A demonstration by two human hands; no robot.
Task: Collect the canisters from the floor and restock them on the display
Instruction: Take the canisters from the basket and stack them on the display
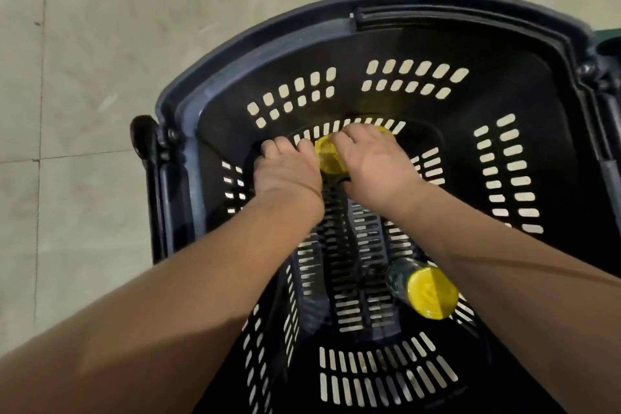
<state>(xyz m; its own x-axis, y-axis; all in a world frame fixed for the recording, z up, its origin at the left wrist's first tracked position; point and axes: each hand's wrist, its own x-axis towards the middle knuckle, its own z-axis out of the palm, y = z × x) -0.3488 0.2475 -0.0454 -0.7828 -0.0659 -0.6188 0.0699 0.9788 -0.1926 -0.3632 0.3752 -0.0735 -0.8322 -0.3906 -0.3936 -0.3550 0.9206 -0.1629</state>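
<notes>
Head view: at the far end of the basket (336, 54), a yellow-lidded canister (331, 158) sits between both hands. The right hand (376, 171) has its fingers curled over it. The left hand (285, 171) touches it, but whether it grips cannot be told. A second canister (426, 292) lies near right. Judged light, rigid and smooth-sided, so best grasped around the body below the lid.

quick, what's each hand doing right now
left hand: curled beside a canister, hold cannot be told
right hand: curled round a second canister, mostly hidden
</notes>
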